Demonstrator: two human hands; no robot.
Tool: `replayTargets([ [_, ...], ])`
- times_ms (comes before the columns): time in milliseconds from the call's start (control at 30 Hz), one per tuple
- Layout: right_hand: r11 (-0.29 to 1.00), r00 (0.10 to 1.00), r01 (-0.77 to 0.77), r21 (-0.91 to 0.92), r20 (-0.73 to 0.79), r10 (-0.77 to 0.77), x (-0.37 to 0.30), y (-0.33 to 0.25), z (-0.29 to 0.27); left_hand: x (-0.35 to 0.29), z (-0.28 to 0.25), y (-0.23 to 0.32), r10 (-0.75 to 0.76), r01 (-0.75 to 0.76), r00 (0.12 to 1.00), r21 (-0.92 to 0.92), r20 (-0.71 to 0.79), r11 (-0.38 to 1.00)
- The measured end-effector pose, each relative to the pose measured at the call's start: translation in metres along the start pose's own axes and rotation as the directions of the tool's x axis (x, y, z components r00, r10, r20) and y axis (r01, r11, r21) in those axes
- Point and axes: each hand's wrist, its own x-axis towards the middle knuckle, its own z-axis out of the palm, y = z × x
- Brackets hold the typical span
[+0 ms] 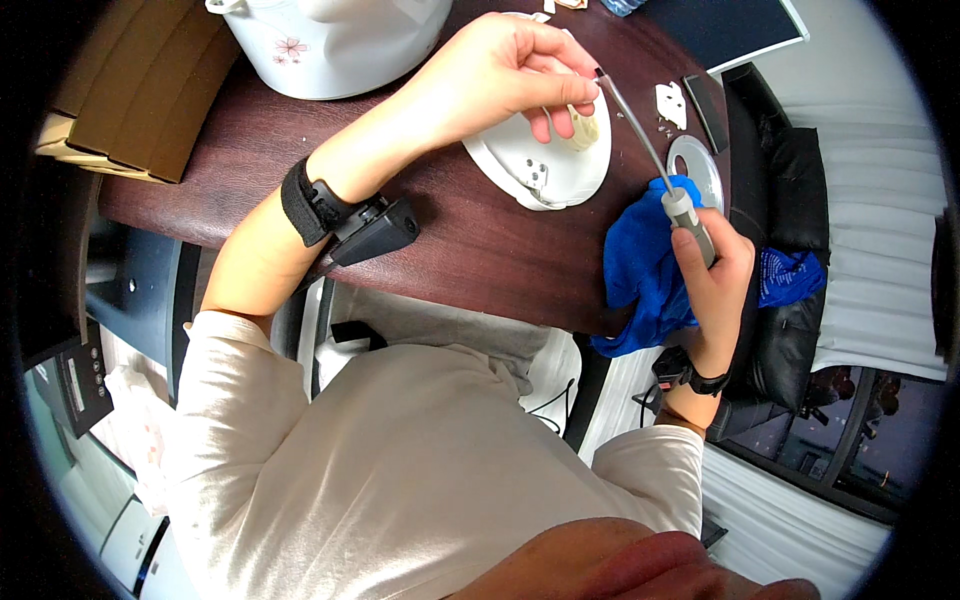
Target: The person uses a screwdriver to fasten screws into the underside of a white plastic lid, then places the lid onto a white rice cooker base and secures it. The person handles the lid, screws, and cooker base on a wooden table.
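Note:
My right hand (715,270) is wrapped round the grey handle of a screwdriver (688,222), whose long metal shaft slants up and left. At its dark tip, the thumb and fingers of my left hand (510,85) are pinched together; whatever they hold is too small to make out. Below the left hand lies a white, rounded plastic part (500,170) with small holes near its lower edge. A cream-coloured piece (583,132) sits on it, partly covered by my fingers. Beneath the screwdriver handle, a blue cloth (640,250) hangs over the table edge.
On the dark red-brown table (450,245) stands a white pot (330,60) with a flower print. Cardboard boxes (150,90) are at the left. To the right lie a small white plastic piece (671,104), a dark strip (706,112) and a metal ring (708,172), beside a black sofa (790,200).

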Motion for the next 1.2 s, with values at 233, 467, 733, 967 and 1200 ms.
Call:
replayTargets([
  [233,0.999,1.000,0.004,-0.037,-0.001,-0.004,-0.001,-0.004,-0.006,0.001,-0.001,0.000,0.028,-0.024,0.997,0.063,-0.068,0.998],
  [467,0.998,1.000,0.004,-0.058,0.010,-0.004,-0.003,-0.009,-0.010,0.001,-0.003,-0.001,0.081,-0.077,0.996,0.108,-0.037,0.991],
  [733,0.999,1.000,0.010,-0.040,0.024,-0.009,-0.005,-0.009,-0.013,0.000,-0.002,-0.001,0.109,-0.099,0.992,0.147,-0.060,0.984],
  [967,0.999,1.000,-0.003,-0.035,0.017,0.003,-0.005,-0.011,-0.011,-0.001,-0.002,0.000,0.098,-0.086,0.992,0.152,-0.075,0.985],
  [1200,0.999,1.000,0.001,-0.045,0.017,0.000,-0.005,-0.010,-0.008,-0.002,0.001,0.000,0.106,-0.092,0.992,0.168,-0.074,0.981],
])
